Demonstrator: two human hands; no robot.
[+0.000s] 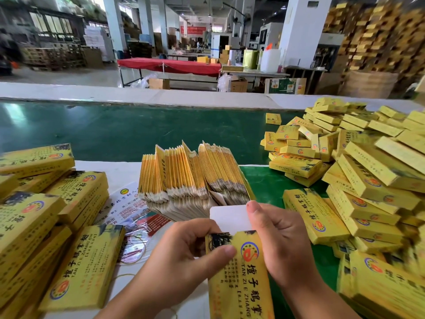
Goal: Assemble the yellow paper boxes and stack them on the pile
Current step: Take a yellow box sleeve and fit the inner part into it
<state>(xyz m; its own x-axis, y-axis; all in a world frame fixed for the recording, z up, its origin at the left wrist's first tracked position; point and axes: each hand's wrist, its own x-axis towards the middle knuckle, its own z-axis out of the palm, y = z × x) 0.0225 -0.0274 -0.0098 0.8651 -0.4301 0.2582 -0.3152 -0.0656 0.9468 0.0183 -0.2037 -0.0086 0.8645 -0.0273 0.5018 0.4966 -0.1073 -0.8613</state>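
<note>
Holding a yellow box low over the worktop, both hands are gripping its top end, left hand pinching, right hand thumb behind the white flap; tucking squarely should avoid creasing.

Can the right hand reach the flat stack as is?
Probably not yet: the right hand and left hand both grip the box. The flat stack sits just beyond, unblocked.

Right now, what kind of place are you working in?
Most likely a packaging factory floor: a green conveyor belt runs past the bench, a big pile of assembled yellow boxes lies to the right, and stacked pallets and machines fill the hall behind.
</note>
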